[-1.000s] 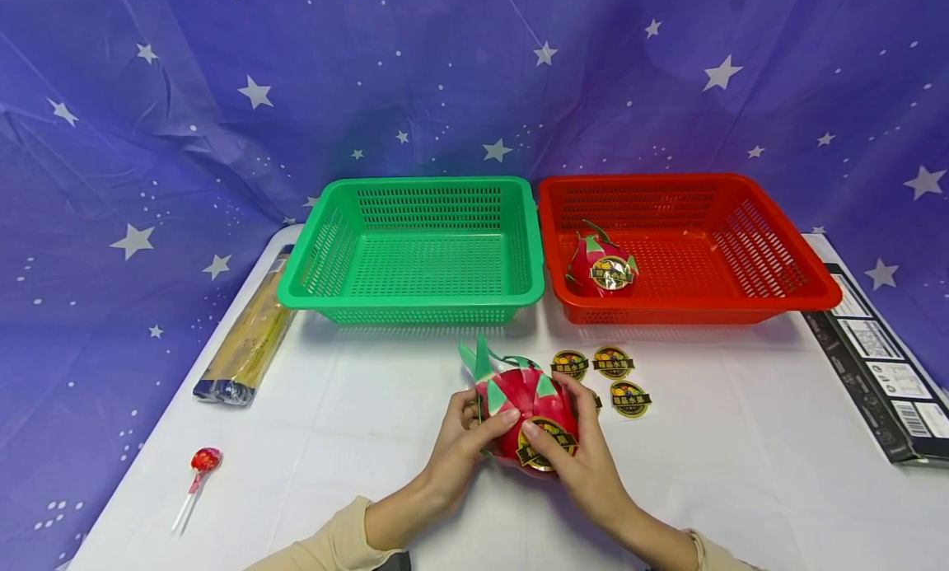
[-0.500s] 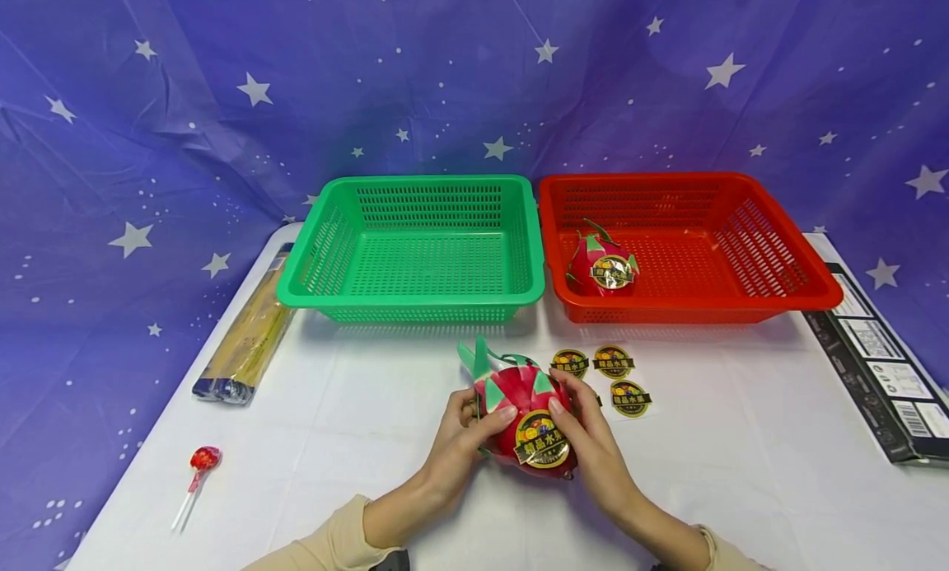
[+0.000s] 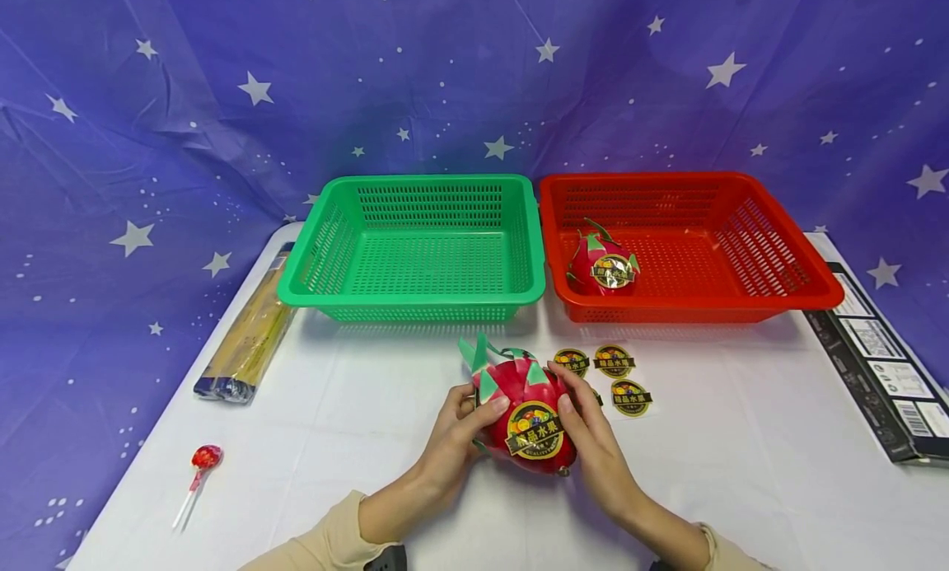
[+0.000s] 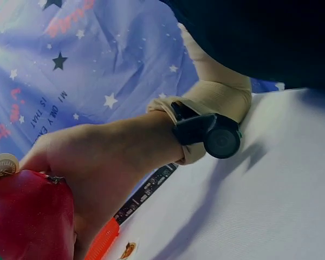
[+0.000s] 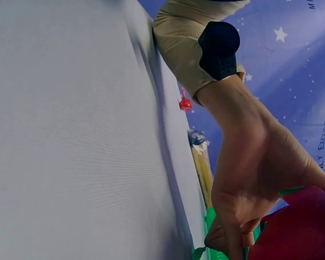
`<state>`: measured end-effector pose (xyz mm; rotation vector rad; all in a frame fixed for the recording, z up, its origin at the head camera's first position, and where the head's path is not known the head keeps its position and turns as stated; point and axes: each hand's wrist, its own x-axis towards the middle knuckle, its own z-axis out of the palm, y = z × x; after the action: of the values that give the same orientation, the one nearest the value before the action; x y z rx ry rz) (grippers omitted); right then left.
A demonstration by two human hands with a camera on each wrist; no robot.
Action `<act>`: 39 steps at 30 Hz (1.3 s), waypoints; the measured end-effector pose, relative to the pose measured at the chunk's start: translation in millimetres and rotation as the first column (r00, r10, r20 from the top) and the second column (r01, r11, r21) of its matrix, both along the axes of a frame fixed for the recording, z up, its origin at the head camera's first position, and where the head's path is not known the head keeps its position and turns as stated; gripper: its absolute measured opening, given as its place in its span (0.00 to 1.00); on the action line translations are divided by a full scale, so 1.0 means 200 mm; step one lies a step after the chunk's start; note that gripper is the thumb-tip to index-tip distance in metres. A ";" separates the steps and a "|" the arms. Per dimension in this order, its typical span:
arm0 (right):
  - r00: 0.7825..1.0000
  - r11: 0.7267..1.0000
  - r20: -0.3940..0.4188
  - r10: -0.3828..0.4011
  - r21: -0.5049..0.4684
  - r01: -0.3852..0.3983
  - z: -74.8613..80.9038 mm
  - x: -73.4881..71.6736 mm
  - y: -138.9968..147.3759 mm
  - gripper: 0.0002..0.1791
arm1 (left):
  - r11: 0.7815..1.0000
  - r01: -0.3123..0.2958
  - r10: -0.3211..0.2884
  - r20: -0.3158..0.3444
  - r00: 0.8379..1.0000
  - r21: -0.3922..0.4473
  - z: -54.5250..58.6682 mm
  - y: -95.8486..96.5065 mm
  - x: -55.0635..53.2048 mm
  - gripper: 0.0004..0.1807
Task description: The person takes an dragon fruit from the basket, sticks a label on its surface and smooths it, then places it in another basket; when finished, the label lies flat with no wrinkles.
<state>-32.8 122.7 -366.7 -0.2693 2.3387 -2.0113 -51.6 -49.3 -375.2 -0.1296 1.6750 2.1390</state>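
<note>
Both hands hold a red dragon fruit (image 3: 511, 390) with green leaf tips over the front of the white table. My left hand (image 3: 445, 439) grips its left side, thumb lying across the front. On the other side my right hand (image 3: 596, 451) curls round it, thumb near a round black-and-gold sticker (image 3: 535, 430) on the skin. The left wrist view shows the right hand (image 4: 92, 162) against the fruit (image 4: 30, 216); in the right wrist view the left hand (image 5: 254, 168) cups the fruit (image 5: 300, 230) from beneath. Several matching stickers (image 3: 631, 397) lie behind the right hand.
A green basket (image 3: 411, 299) and a red basket (image 3: 697, 303) stand side by side at the back. Inside the red one sits another stickered dragon fruit (image 3: 593, 262). At left are a lollipop (image 3: 206, 457) and a yellowish packet (image 3: 248, 340); a black box (image 3: 875, 365) lies at right.
The right thumb has moved off the sticker toward the fruit's right edge, so the whole sticker shows. The fruit has turned slightly, its sticker shifting left and up.
</note>
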 end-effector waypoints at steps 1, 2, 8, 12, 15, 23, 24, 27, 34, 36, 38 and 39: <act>1.000 1.000 -0.002 -0.001 0.002 0.001 0.00 0.00 0.00 0.21 | 1.000 0.003 -0.003 0.002 1.000 0.003 0.00 0.00 0.00 0.34; 1.000 1.000 -0.005 -0.003 0.001 0.003 0.00 0.00 0.00 0.21 | 1.000 0.005 -0.005 0.004 1.000 0.009 0.01 -0.01 0.00 0.33; 0.999 1.000 -0.036 0.005 0.000 -0.005 0.00 -0.01 0.00 0.21 | 1.000 0.009 -0.009 0.006 1.000 -0.004 0.01 -0.01 -0.01 0.34; 0.999 1.000 -0.032 0.015 0.001 -0.015 0.01 -0.01 0.00 0.21 | 1.000 0.002 -0.002 0.005 1.000 0.000 0.01 -0.01 -0.01 0.33; 0.999 0.999 -0.021 0.045 -0.014 -0.045 0.02 -0.01 0.01 0.23 | 1.000 -0.003 0.003 -0.004 1.000 0.009 0.00 -0.01 -0.01 0.33; 0.992 0.997 0.096 0.080 -0.005 -0.080 0.01 -0.02 0.02 0.39 | 1.000 0.004 -0.004 -0.006 1.000 -0.005 0.00 -0.01 -0.01 0.33; 0.992 0.997 0.107 0.072 0.012 -0.074 0.01 -0.02 0.02 0.41 | 1.000 0.004 -0.004 -0.003 1.000 -0.007 0.00 -0.01 -0.01 0.33; 0.989 0.997 0.131 0.063 0.044 -0.069 0.01 -0.02 0.03 0.45 | 1.000 0.005 -0.005 0.006 1.000 -0.019 -0.01 -0.01 -0.02 0.34; 0.990 0.994 0.127 0.058 0.088 -0.069 0.00 -0.01 0.02 0.50 | 0.999 0.010 -0.010 0.016 1.000 -0.041 0.00 -0.01 -0.02 0.35; 0.990 0.993 0.132 0.045 0.102 -0.059 0.00 -0.01 0.02 0.50 | 0.999 0.011 -0.011 0.014 1.000 -0.045 0.00 -0.01 -0.01 0.35; 0.990 0.993 0.139 0.030 0.111 -0.046 0.00 -0.01 0.01 0.50 | 0.999 0.013 -0.012 0.010 1.000 -0.049 0.00 -0.01 -0.01 0.35; 0.990 0.993 0.142 0.023 0.115 -0.040 0.00 -0.01 0.01 0.50 | 0.999 0.013 -0.013 0.007 1.000 -0.051 0.00 -0.01 -0.01 0.35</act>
<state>-33.9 124.7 -366.3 -0.1531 2.3387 -1.8068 -53.9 -51.6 -375.9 -0.1396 1.7227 2.0849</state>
